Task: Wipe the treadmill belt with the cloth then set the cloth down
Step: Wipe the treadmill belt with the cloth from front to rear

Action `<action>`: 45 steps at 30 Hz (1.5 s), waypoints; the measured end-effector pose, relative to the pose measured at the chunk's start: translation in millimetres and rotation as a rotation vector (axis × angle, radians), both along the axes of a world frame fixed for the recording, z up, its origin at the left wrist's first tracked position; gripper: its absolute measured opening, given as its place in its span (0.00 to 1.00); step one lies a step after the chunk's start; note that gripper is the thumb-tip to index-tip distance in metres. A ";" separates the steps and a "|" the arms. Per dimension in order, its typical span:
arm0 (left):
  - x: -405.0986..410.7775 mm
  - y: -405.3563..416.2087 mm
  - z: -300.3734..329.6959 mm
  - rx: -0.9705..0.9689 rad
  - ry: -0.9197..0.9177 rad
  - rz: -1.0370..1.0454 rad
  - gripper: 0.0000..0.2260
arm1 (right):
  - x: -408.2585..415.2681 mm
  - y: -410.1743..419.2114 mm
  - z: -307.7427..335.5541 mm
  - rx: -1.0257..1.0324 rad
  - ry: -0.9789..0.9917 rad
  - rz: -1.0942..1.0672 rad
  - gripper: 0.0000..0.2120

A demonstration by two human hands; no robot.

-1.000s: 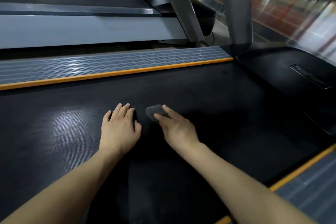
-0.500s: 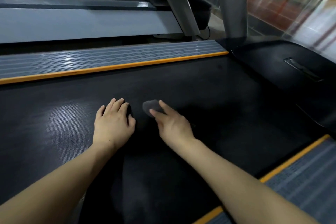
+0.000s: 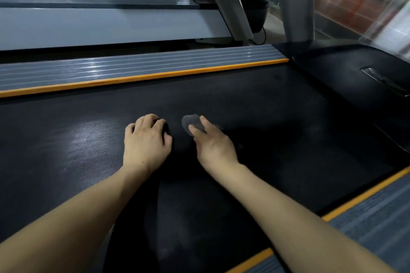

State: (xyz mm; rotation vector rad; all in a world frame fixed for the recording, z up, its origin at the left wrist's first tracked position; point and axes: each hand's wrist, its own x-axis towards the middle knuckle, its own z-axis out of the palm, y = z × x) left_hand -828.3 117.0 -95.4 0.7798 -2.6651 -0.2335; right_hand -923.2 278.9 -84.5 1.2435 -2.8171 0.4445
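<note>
both hands are barely shifting since before: left hand (image 3: 147, 144) curling fingers on the belt (image 3: 288, 139), right hand (image 3: 214, 145) pinching the cloth (image 3: 192, 123); upright lettering is unreadable.

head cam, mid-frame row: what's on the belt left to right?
Glossy patch of belt → left hand, fingers curled, flat on the belt → dark grey cloth → right hand, pressing the cloth → bare belt → orange-edged side rail.
</note>
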 end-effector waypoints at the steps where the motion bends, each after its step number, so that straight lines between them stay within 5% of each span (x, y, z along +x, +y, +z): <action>1: 0.9 0.4 0.3 0.001 0.003 -0.005 0.18 | -6.7 11.2 1.7 -0.024 0.004 0.041 0.21; 9: 5.5 -1.9 1.9 0.055 -0.079 -0.047 0.18 | -75.5 79.6 9.4 -0.036 0.019 -0.530 0.19; 13: 11.7 -0.9 4.8 0.098 -0.218 -0.072 0.22 | 7.7 15.6 0.9 -0.056 0.005 -0.203 0.21; 17: 40.9 9.6 8.2 0.049 -0.124 -0.054 0.17 | 25.7 28.8 -2.9 -0.125 0.079 0.141 0.22; 22: 77.0 33.3 12.3 0.048 -0.067 -0.039 0.17 | -47.7 98.7 10.2 -0.070 0.053 -0.364 0.18; 25: 88.1 44.5 11.2 0.058 -0.068 -0.024 0.18 | -25.9 71.9 10.0 -0.070 0.023 -0.506 0.19; 32: 102.8 58.8 -7.0 0.067 -0.085 -0.002 0.27 | 68.0 24.6 1.5 -0.170 0.042 0.157 0.21; 34: 102.5 60.2 -7.6 0.058 -0.071 0.012 0.26 | 29.1 58.8 3.9 -0.123 0.086 0.096 0.21; 39: 98.6 63.9 -5.7 0.060 -0.049 0.032 0.24 | -39.9 120.8 15.2 -0.009 0.007 -0.507 0.20; 42: 97.9 62.8 -6.7 0.064 -0.047 0.035 0.24 | -7.9 86.9 12.5 -0.054 0.009 -0.467 0.21; 45: 98.3 63.9 -6.6 0.058 -0.041 0.033 0.25 | 55.9 40.4 -0.4 -0.126 0.009 -0.209 0.21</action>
